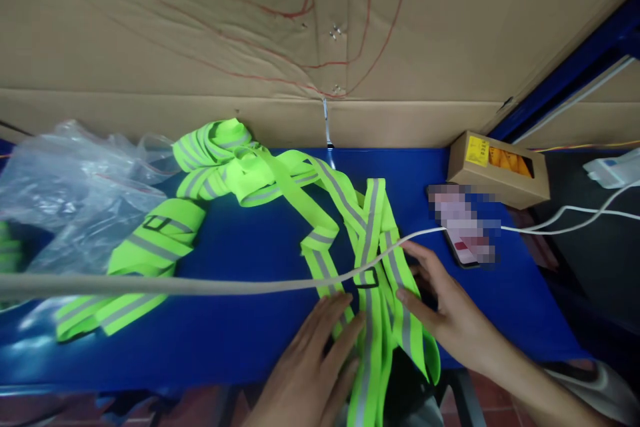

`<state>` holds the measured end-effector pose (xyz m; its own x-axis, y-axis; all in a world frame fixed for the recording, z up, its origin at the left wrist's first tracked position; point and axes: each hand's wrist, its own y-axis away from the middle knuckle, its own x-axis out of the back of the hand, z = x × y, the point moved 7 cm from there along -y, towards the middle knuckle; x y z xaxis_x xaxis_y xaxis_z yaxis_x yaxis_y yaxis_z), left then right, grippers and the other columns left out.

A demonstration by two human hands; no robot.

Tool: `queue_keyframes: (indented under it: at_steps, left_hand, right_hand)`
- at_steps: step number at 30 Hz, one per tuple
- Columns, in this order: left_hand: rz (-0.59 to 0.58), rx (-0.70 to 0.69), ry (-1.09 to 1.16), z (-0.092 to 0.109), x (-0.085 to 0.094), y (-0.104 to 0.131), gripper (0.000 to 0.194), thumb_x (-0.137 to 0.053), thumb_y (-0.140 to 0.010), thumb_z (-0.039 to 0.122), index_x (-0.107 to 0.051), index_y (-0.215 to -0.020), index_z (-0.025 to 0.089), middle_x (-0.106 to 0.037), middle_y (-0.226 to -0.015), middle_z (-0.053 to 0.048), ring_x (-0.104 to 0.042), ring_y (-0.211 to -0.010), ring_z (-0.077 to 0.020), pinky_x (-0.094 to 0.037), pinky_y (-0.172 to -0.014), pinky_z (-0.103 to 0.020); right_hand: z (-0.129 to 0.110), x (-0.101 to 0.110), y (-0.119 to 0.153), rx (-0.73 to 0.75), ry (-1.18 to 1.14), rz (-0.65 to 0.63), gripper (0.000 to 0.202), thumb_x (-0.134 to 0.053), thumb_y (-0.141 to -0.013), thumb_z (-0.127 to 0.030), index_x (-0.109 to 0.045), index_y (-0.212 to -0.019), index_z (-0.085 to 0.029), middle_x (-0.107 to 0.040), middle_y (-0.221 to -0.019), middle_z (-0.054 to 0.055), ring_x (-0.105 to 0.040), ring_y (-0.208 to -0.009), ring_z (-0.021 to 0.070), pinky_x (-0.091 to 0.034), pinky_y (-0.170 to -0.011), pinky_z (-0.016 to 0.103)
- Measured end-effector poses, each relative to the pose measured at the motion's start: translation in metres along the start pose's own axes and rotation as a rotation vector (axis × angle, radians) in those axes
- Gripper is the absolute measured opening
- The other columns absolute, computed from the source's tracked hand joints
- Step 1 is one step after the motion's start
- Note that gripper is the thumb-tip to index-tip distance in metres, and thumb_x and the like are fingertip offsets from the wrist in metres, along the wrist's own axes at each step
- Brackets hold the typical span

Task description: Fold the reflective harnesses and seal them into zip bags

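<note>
Loosely bunched, lime straps (369,235) bear grey stripes.

Laid the left hand (315,360) on neon-green reflective straps (369,320) running past the desk's (240,340) near edge, and set the right hand (445,300), thumb and forefinger apart, at their right side. Had a folded strap bundle (155,240) toward the left edge beside a plastic bag (85,180), heaped straps (215,153) by the far edge, a phone (466,250) and carton (495,185) toward the far right corner, a white cable (250,287) crossing above.
</note>
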<state>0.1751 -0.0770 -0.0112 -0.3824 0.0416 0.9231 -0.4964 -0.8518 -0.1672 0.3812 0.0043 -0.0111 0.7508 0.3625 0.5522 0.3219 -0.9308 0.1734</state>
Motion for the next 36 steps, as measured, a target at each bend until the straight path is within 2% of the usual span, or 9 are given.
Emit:
queue_keyframes:
  at_steps: [6,9,12,16,20,24,29,32,36]
  left_hand:
    - [-0.029,0.076,0.053,-0.006,0.004,-0.025,0.054,-0.045,-0.099,0.022,-0.04,-0.153,0.028,-0.044,-0.159,-0.01,-0.053,-0.139,-0.0275,-0.056,-0.108,-0.04]
    - [-0.018,0.047,0.011,-0.007,0.005,-0.033,0.055,-0.044,-0.1,0.019,-0.037,-0.154,0.024,-0.04,-0.161,-0.012,-0.047,-0.144,-0.0306,-0.052,-0.112,-0.045]
    - [0.002,-0.028,-0.053,-0.005,0.003,-0.037,0.062,-0.05,-0.097,0.019,-0.033,-0.156,0.024,-0.035,-0.163,-0.015,-0.041,-0.147,-0.0338,-0.053,-0.111,-0.048]
    - [-0.027,-0.12,-0.152,-0.002,0.001,-0.039,0.07,-0.05,-0.093,0.01,-0.031,-0.158,0.028,-0.034,-0.164,-0.014,-0.042,-0.146,-0.0354,-0.051,-0.109,-0.056]
    - [0.001,-0.122,-0.171,-0.001,0.004,-0.041,0.063,-0.05,-0.091,0.009,-0.044,-0.15,0.03,-0.042,-0.159,-0.013,-0.049,-0.138,-0.0351,-0.051,-0.107,-0.056]
    - [0.104,-0.109,-0.171,-0.001,0.01,-0.042,0.04,-0.054,-0.091,0.011,-0.061,-0.127,0.025,-0.049,-0.148,-0.017,-0.053,-0.131,-0.0363,-0.054,-0.099,-0.056]
    - [0.274,-0.085,-0.107,-0.007,0.032,-0.041,0.011,-0.06,-0.089,0.014,-0.061,-0.098,0.02,-0.059,-0.135,-0.013,-0.055,-0.126,-0.0324,-0.054,-0.097,-0.048]
    - [0.321,-0.063,-0.109,-0.013,0.045,-0.039,0.019,-0.063,-0.088,0.014,-0.061,-0.106,0.02,-0.058,-0.137,-0.014,-0.054,-0.128,-0.0344,-0.051,-0.1,-0.052]
    - [0.344,-0.036,-0.061,-0.015,0.049,-0.032,0.028,-0.064,-0.088,0.01,-0.061,-0.115,0.018,-0.058,-0.133,-0.017,-0.055,-0.13,-0.0334,-0.051,-0.101,-0.052]
  right_hand:
    - [-0.035,-0.006,0.004,0.263,0.246,-0.104,0.064,-0.044,-0.093,-0.008,-0.034,-0.151,-0.031,-0.044,-0.16,0.006,-0.043,-0.146,0.0231,-0.044,-0.116,0.044]
    - [-0.047,-0.014,0.007,0.344,0.467,-0.152,0.08,-0.041,-0.079,0.002,-0.033,-0.154,-0.025,-0.048,-0.157,0.01,-0.055,-0.136,0.0285,-0.053,-0.106,0.048]
    - [-0.053,-0.017,0.007,0.382,0.673,-0.097,0.082,-0.038,-0.071,0.007,-0.039,-0.149,-0.018,-0.056,-0.149,0.016,-0.064,-0.122,0.0335,-0.057,-0.094,0.054]
    - [-0.061,-0.02,0.011,0.467,0.827,0.019,0.072,-0.042,-0.075,0.007,-0.046,-0.143,-0.015,-0.058,-0.146,0.018,-0.067,-0.118,0.0352,-0.058,-0.088,0.051]
    - [-0.065,-0.029,0.013,0.53,0.876,0.002,0.067,-0.047,-0.079,0.003,-0.045,-0.145,-0.011,-0.058,-0.144,0.023,-0.062,-0.125,0.0406,-0.055,-0.094,0.057]
    - [-0.06,-0.023,0.002,0.38,0.589,-0.15,0.072,-0.045,-0.089,-0.002,-0.031,-0.157,-0.021,-0.062,-0.142,0.017,-0.066,-0.121,0.0329,-0.058,-0.094,0.05]
    - [-0.036,-0.001,-0.014,0.12,0.146,-0.123,0.052,-0.049,-0.102,-0.028,-0.035,-0.152,-0.029,-0.058,-0.145,0.012,-0.058,-0.133,0.0277,-0.05,-0.109,0.048]
    - [-0.02,0.0,-0.019,0.029,-0.228,-0.088,0.045,-0.05,-0.102,-0.03,-0.038,-0.145,-0.032,-0.054,-0.149,0.01,-0.055,-0.137,0.0248,-0.047,-0.111,0.046]
    - [-0.008,-0.009,-0.022,-0.031,-0.703,-0.116,0.042,-0.055,-0.1,-0.027,-0.038,-0.137,-0.033,-0.056,-0.148,0.009,-0.065,-0.123,0.0221,-0.052,-0.102,0.04]
